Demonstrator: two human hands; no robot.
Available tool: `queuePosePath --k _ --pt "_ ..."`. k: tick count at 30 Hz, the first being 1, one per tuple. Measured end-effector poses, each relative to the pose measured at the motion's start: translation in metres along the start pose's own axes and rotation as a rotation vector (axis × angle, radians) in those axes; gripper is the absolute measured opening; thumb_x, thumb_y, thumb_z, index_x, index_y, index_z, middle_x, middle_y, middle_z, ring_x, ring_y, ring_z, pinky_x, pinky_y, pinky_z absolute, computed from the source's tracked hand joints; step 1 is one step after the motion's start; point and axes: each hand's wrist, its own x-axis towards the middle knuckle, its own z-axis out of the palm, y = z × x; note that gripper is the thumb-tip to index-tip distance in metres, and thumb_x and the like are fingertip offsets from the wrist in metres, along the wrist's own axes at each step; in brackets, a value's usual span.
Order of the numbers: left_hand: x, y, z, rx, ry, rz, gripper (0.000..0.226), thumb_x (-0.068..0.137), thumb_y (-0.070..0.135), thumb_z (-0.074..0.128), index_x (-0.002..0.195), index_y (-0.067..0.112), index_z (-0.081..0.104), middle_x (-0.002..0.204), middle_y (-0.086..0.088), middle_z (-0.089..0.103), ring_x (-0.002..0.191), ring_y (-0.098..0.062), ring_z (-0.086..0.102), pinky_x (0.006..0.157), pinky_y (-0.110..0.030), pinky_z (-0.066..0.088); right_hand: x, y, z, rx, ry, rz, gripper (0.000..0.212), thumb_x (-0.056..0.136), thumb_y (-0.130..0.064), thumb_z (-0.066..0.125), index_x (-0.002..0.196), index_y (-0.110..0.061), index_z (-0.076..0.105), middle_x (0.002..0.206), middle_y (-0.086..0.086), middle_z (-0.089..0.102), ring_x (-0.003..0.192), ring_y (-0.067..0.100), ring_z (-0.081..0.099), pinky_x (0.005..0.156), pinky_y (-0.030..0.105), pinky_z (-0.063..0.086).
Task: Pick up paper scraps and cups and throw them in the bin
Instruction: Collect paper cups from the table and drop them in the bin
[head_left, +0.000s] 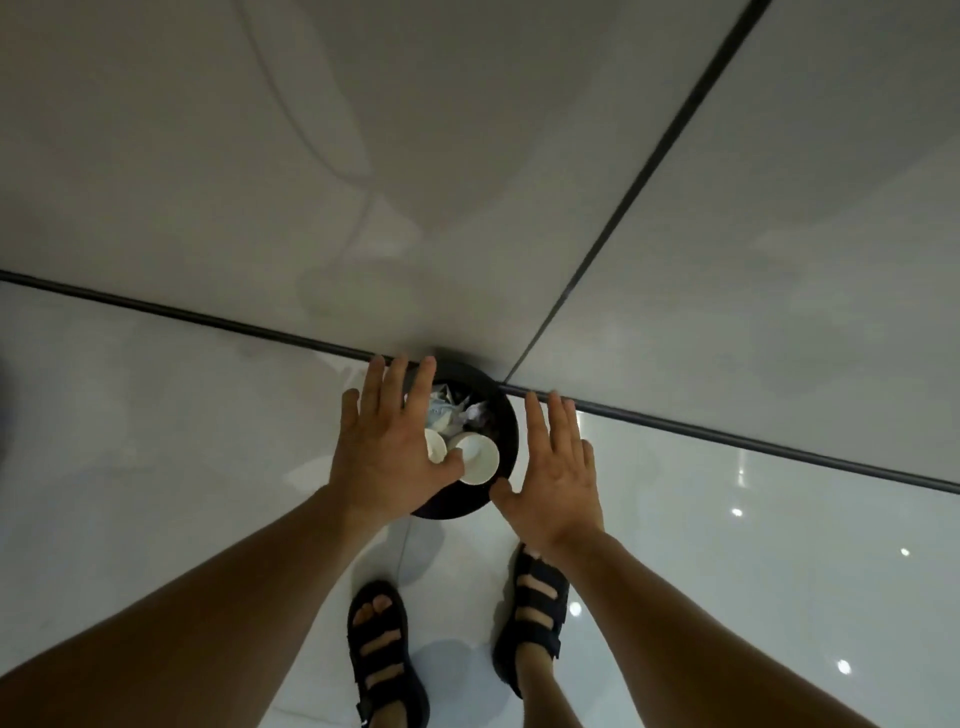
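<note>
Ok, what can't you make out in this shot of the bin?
Head view only.
- Left side of the bin: covered by the left hand.
- One cup: half behind that hand.
- Bin depth: buried under paper scraps.
- Rest of the floor: cut off by the frame edges, so stray scraps unknown.

Floor (727, 545): glossy white tile, bordered at its far edge by a dark strip (727, 439) where it meets grey wall panels. A round black bin (506, 415) stands on the floor, close against this strip. Nearer the viewer, a left sandal (382, 654) and a right sandal (535, 608), both black and strapped, stand on the tile either side of a thin joint line (402, 561). Small bright spots of light (737, 512) reflect on the right.
</note>
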Motion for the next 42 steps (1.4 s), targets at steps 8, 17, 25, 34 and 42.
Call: queuePosePath --k 8,17,25,34,42 --pt "-0.067 0.077 -0.154 -0.072 -0.013 0.098 0.096 0.077 0.068 0.050 0.152 0.027 0.007 0.160 -0.002 0.007 0.147 -0.026 -0.001 0.116 -0.047 0.014 -0.114 -0.031 -0.151 0.036 0.118 0.159 0.089 0.090 -0.053 0.052 0.154 -0.034 -0.008 0.162 -0.003 -0.018 0.148 0.019 -0.022 0.120 0.041 0.001" --pt "-0.166 0.178 -0.266 -0.043 -0.086 0.375 0.094 0.078 0.071 0.042 0.152 0.030 -0.002 0.161 0.001 -0.004 0.147 -0.023 -0.009 0.118 -0.049 0.004 -0.306 -0.055 -0.250 0.130 0.400 0.397 0.085 0.088 -0.057 0.050 0.155 -0.032 0.004 0.164 -0.001 -0.004 0.150 0.020 -0.011 0.119 0.042 0.012" --pt "-0.268 0.300 -0.297 0.142 -0.087 0.756 0.094 0.078 0.071 0.040 0.152 0.029 0.002 0.161 0.001 -0.003 0.147 -0.023 -0.009 0.118 -0.048 0.005 -0.482 -0.014 -0.264 0.200 0.551 0.671 0.084 0.089 -0.057 0.049 0.155 -0.032 0.003 0.164 0.001 -0.006 0.150 0.022 -0.012 0.120 0.044 0.010" --pt "-0.428 0.484 -0.247 0.266 -0.096 1.102 0.092 0.077 0.072 0.039 0.152 0.028 0.010 0.160 0.001 0.005 0.147 -0.022 -0.002 0.116 -0.049 0.007 -0.697 0.093 -0.235 0.288 0.721 0.991 0.086 0.088 -0.060 0.047 0.155 -0.034 0.000 0.164 0.001 -0.005 0.150 0.023 -0.011 0.119 0.047 0.011" --pt "-0.591 0.615 -0.171 0.292 -0.195 1.397 0.090 0.080 0.071 0.040 0.152 0.027 0.010 0.161 0.002 0.006 0.148 -0.021 -0.002 0.118 -0.047 0.008 -0.872 0.169 -0.195 0.391 0.778 1.259 0.085 0.089 -0.060 0.046 0.155 -0.034 -0.002 0.164 0.002 -0.008 0.150 0.024 -0.013 0.119 0.049 0.008"
